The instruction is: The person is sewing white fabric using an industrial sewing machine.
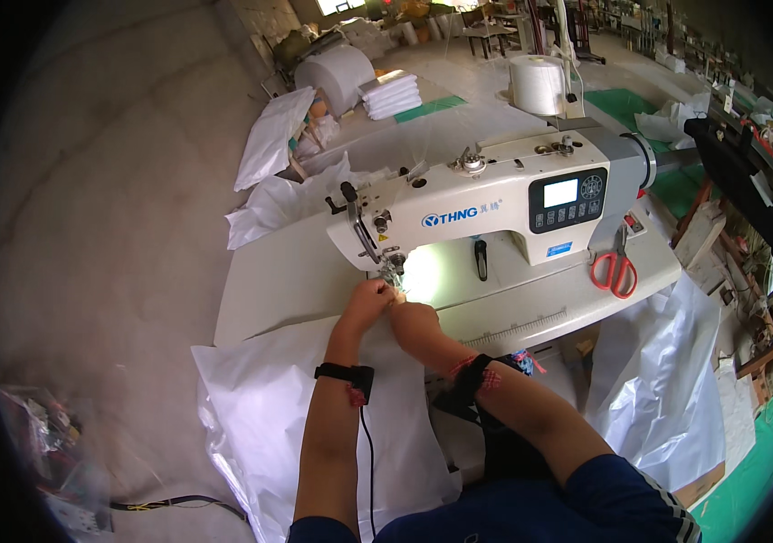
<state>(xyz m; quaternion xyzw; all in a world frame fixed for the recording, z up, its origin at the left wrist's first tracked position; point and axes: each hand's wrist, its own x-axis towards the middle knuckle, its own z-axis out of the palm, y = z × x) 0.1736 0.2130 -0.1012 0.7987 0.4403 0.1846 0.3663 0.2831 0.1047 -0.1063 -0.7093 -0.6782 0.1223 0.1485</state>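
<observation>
Apparently — fine setting-up under the machine; left hand, right hand narrowed together at its needle end (anything pinched: cannot tell); sheet draped below; next likely needs steady aim.

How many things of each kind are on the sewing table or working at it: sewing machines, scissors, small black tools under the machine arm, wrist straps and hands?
Sewing machine: 1
Red-handled scissors: 1
Small black tool: 1
Black wrist straps, left and right: 2
Hands, left hand and right hand: 2
Total: 7
</observation>
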